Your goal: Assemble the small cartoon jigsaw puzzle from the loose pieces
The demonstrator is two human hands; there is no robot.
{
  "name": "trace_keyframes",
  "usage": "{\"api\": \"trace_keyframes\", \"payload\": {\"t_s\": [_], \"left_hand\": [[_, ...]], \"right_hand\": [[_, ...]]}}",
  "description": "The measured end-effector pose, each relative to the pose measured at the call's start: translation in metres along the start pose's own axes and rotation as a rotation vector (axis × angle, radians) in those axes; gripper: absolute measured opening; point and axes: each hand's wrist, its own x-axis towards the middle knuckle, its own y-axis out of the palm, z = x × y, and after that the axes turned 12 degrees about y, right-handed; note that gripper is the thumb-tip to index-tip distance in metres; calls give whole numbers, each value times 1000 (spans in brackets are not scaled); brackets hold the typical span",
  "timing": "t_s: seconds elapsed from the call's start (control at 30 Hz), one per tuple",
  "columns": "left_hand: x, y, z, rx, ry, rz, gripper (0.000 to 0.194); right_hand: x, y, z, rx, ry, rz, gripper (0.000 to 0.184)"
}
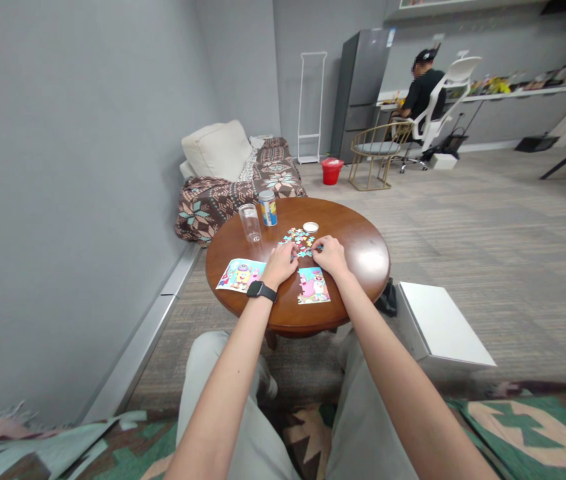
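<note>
Loose jigsaw puzzle pieces (pixel 300 235) lie in a small heap on the round wooden table (pixel 363 230). At the heap's left side is my left hand (pixel 283 263), wearing a black watch, its fingers curled in. My right hand (pixel 330 255) reaches the right side of the heap, fingertips bent and drawn together. Anything between the fingers of either hand is too small to tell. Just below the hands lies a joined section of the puzzle (pixel 314 287) with pink and brown cartoon figures. A printed cartoon picture sheet (pixel 241 275) sits left of my left wrist, which partly covers it.
A clear glass (pixel 250 223) and a colourful tin (pixel 268 208) stand at the table's back left. A round lid (pixel 311 227) lies behind the pieces. On the floor at right is a white box (pixel 445 323). Farther off, a person (pixel 423 90) sits facing a counter.
</note>
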Motion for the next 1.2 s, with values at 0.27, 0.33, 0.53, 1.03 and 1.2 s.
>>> {"api": "trace_keyframes", "payload": {"t_s": [0.27,0.33,0.53,1.03,1.2], "left_hand": [[-1,-4,-4,20,-14,-14,20],[0,-3,-3,13,-13,-13,20],[0,0,0,-1,9,-3,22],[0,-2,-2,15,-12,2,22],[0,-1,-1,16,1,-6,24]], "right_hand": [[0,0,0,23,-31,17,13],[-1,0,0,34,-30,27,15],[0,-1,1,87,-38,26,27],[-4,-6,7,432,54,36,8],[-2,-5,5,419,38,30,19]]}}
